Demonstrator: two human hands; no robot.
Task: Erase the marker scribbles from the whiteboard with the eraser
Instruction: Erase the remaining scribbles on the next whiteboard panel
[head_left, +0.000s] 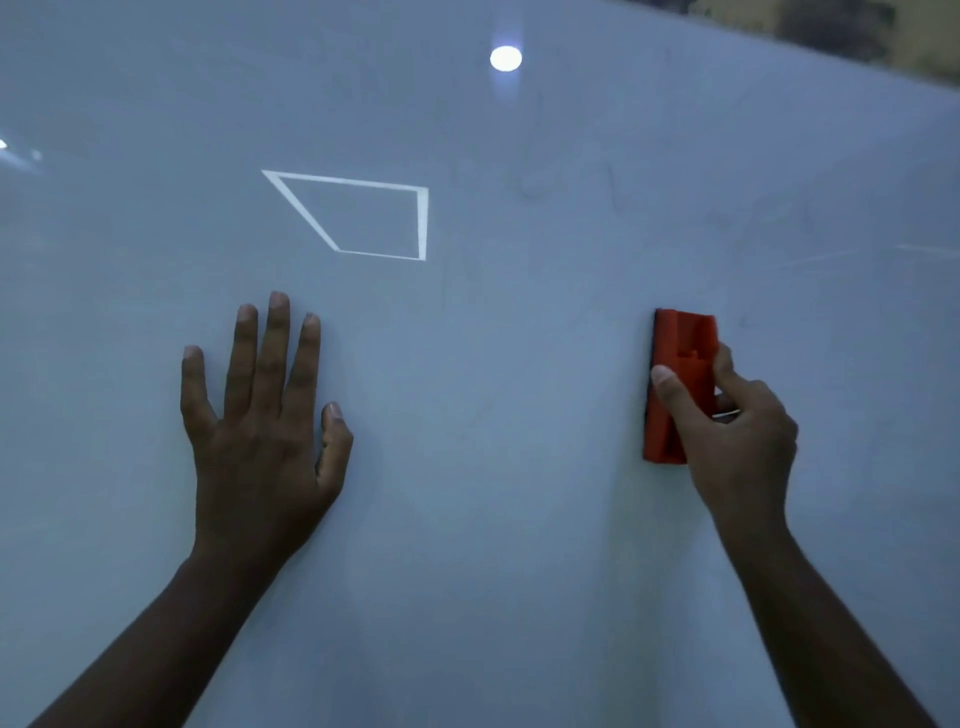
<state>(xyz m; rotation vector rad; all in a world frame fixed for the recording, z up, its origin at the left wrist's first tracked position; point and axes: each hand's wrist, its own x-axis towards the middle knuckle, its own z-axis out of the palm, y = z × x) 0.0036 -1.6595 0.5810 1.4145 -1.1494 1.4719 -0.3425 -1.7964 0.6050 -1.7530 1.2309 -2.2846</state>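
Observation:
The whiteboard (493, 519) fills almost the whole view. My right hand (737, 431) grips a red eraser (678, 374), thumb on its near side and fingers round the far side; the eraser stands upright with its dark pad against the board. My left hand (265, 415) lies flat on the board at the left, fingers straight and spread. Only faint grey smudges of marker (545, 187) show on the board above and right of centre, and thin faint lines (831, 254) run at the right.
Glare on the board shows as a bright round spot (505, 58) near the top and a bright four-sided outline (363, 215) above my left hand. The board's top edge (831, 54) runs diagonally at the upper right, with a blurred brownish background beyond.

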